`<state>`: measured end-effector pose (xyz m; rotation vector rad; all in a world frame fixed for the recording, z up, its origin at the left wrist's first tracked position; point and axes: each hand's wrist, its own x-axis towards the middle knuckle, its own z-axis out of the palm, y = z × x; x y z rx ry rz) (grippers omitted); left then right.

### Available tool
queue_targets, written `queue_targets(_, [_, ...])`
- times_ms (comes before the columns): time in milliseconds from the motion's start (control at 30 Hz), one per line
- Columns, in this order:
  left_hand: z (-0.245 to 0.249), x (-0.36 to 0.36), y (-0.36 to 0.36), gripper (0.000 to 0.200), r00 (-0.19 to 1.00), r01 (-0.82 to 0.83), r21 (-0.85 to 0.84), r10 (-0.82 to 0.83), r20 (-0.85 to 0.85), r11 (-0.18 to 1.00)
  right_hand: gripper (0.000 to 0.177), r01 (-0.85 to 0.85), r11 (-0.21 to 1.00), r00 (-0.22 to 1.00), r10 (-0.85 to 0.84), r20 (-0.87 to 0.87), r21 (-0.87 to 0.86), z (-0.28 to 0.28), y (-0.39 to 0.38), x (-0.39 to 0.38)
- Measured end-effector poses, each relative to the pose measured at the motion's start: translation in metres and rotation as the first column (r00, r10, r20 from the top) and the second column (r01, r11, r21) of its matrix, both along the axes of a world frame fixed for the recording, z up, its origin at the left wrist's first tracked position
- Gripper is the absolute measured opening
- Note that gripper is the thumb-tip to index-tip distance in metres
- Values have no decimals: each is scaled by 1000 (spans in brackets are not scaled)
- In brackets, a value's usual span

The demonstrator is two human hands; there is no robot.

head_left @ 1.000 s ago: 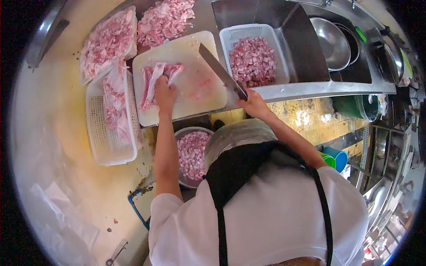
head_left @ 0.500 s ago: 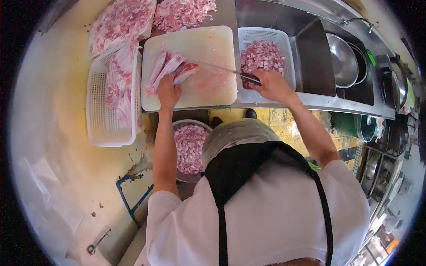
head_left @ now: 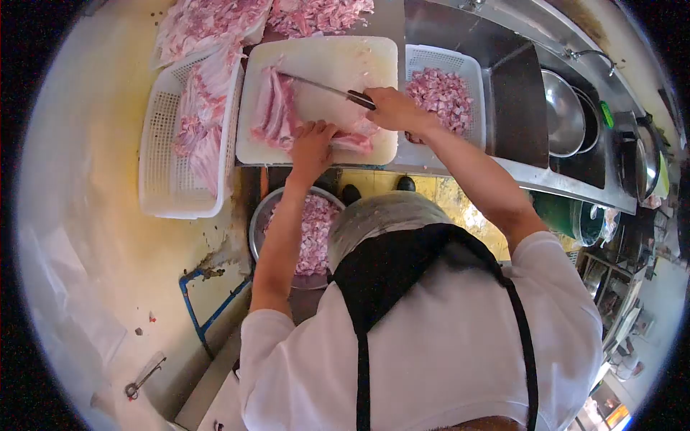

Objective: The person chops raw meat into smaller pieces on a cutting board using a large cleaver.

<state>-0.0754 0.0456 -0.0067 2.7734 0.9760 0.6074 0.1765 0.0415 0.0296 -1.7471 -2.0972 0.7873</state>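
On the white cutting board (head_left: 338, 61) lie long strips of pink meat (head_left: 273, 111) at the left and another strip (head_left: 352, 142) near the front edge. My left hand (head_left: 313, 147) is on the near strip, its fingers bent over the meat's left end. My right hand (head_left: 394, 109) is closed round the black handle of a knife (head_left: 323, 87). The blade points left across the board, its tip by the top of the long strips. Right of the board, a white basket (head_left: 480, 93) holds diced meat (head_left: 440, 97), partly behind my right wrist.
A white basket (head_left: 154, 144) with large meat pieces stands left of the board. More meat (head_left: 320, 16) lies behind it. Below the counter is a metal bowl (head_left: 257, 233) of diced meat. Metal bowls (head_left: 560, 115) sit in the sink at right.
My left hand has moved right and toward the board's front edge, now on a separate strip. My right hand and the knife have moved up and left. The view has shifted slightly.
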Motion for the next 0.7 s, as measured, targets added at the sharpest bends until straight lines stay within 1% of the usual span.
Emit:
queue_targets(33, [-3,-3,0,41,1000,1,-5,-1,-5,1000,28,14,1000,997,-12,-81,21,-1,1,-5])
queue_targets(100, [-10,-4,2,43,995,-73,-73,78,64,995,27,40,999,994,-40,-103,0,0,-7,-4])
queue_targets(133, [-10,-5,-1,43,994,-79,-76,84,68,994,26,58,998,991,-59,-120,-16,8,-10,-3])
queue_targets(233, [-10,-17,-8,44,992,-108,-66,112,65,992,28,47,999,996,-47,-70,2,26,-36,9])
queue_targets(267, [-11,-22,-8,44,987,-129,-118,138,78,985,28,41,999,996,-41,-73,-1,35,-42,16])
queue_targets(300, [-11,-25,-11,44,983,-147,-172,163,89,974,28,8,995,997,-16,-79,-98,46,-47,24])
queue_targets(333, [-6,-26,-13,44,982,-151,-176,169,87,973,28,-25,981,996,8,-85,-193,50,-50,27])
queue_targets(367, [1,-27,-15,44,976,-176,-200,197,89,964,28,-29,980,996,13,-85,-196,45,-49,28])
queue_targets(400, [7,-27,-17,44,971,-198,-224,222,90,954,29,-102,988,993,94,-75,-116,33,-46,28])
queue_targets(433, [5,-26,-20,44,972,-195,-224,219,90,955,29,-171,985,984,169,-60,-35,21,-44,28])
queue_targets(467, [1,-23,-23,42,991,-112,-248,126,40,962,29,-165,986,985,163,-61,-35,11,-39,21])
queue_targets(500, [-2,-20,-25,41,1000,-30,-275,29,-7,961,33,-145,989,986,147,-72,26,-2,-31,7])
queue_targets(533, [1,-14,-36,41,1000,-25,-274,24,-9,961,36,-126,988,987,134,-85,87,-9,-24,-5])
queue_targets(567, [8,-6,-52,38,1000,-19,-294,12,-25,956,36,-123,988,987,131,-88,89,-13,-16,-14])
queue_targets(633, [16,-5,-64,36,999,-12,-313,-3,-50,950,39,-148,987,974,135,-182,-57,-17,-6,-26])
queue_targets(700, [19,-9,-66,40,965,-102,-388,186,185,916,40,-130,990,977,120,-176,-49,-17,-10,-20])
